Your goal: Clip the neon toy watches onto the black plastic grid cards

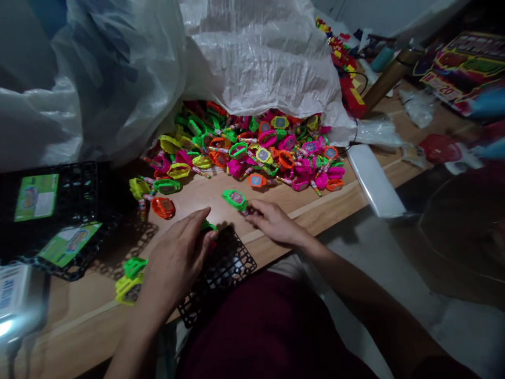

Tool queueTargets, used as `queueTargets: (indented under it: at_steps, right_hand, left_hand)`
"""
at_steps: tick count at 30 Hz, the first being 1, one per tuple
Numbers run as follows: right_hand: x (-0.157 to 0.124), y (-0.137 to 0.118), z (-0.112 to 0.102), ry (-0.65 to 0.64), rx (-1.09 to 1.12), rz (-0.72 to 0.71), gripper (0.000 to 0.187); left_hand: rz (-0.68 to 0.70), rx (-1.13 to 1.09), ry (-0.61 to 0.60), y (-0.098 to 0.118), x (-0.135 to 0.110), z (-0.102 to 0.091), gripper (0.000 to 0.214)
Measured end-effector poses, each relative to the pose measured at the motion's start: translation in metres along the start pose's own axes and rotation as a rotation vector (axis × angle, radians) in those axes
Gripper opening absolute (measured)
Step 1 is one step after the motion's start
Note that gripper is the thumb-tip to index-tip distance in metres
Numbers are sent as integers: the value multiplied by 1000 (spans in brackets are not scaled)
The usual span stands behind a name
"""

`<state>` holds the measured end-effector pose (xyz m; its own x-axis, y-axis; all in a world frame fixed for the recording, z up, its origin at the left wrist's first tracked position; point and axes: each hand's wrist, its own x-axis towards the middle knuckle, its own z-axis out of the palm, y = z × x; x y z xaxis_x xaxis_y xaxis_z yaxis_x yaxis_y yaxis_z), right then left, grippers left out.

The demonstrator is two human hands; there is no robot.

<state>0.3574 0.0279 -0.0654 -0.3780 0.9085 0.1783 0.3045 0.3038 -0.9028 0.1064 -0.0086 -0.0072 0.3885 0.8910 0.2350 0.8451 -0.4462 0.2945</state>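
My right hand (pixel 274 222) is closed on the strap end of a bright green toy watch (pixel 235 199) with a pinkish dial, just above the table. My left hand (pixel 175 258) is bent over the far left part of a black plastic lattice tray (pixel 241 261), which lies at the table's near edge. Between its thumb and forefinger shows a bit of a second green toy watch (pixel 209 226); most of that piece is hidden by the hand. Beside the left wrist lie a yellow toy watch (pixel 127 289) and a green one (pixel 134 267).
A heap of colourful toy watches (pixel 264 152) spills from a large white plastic sack (pixel 260 63). Black lattice trays with green cards (pixel 71 243) stand at left, near a white device (pixel 18 295). A white slab-like box (pixel 374 179) lies at right.
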Motion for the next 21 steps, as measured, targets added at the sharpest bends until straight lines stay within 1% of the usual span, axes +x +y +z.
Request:
queueTargets:
  at_steps: [3,6,8,10,12,14,15,17,18,19,21]
  right_hand:
    - [-2,-2,30,-25,61,60,11]
    - [-4,0,50,-14,33,57,16]
    - [-6,4,56,1,-18,-11,12]
    - [-8,10,61,31,-86,-137,12]
    - [-9,18,67,58,-170,-268,21]
    - [-11,26,74,38,-256,-357,30]
    - [-11,28,78,14,-294,-379,33]
    - [-10,26,81,-40,-342,-380,36]
    - [-9,23,79,-65,-344,-369,35]
    - [-8,19,74,-86,-333,-357,34]
    - [-5,9,56,-97,-290,-339,31]
  left_hand:
    - [29,-6,11,0,0,1,60]
    - [33,-22,20,-1,-1,2,60]
    - [29,-42,17,-2,-2,2,60]
    - [30,-63,8,-3,-4,0,59]
    - [48,-81,-7,-3,-4,-3,60]
    - [80,-91,-34,-2,-2,-6,62]
    - [93,-92,-50,0,-1,-7,64]
    - [90,-70,-84,4,4,-8,66]
    - [67,-48,-92,6,7,-8,65]
    - [35,-26,-95,7,9,-7,64]
    - [-28,-1,-97,10,12,-5,59]
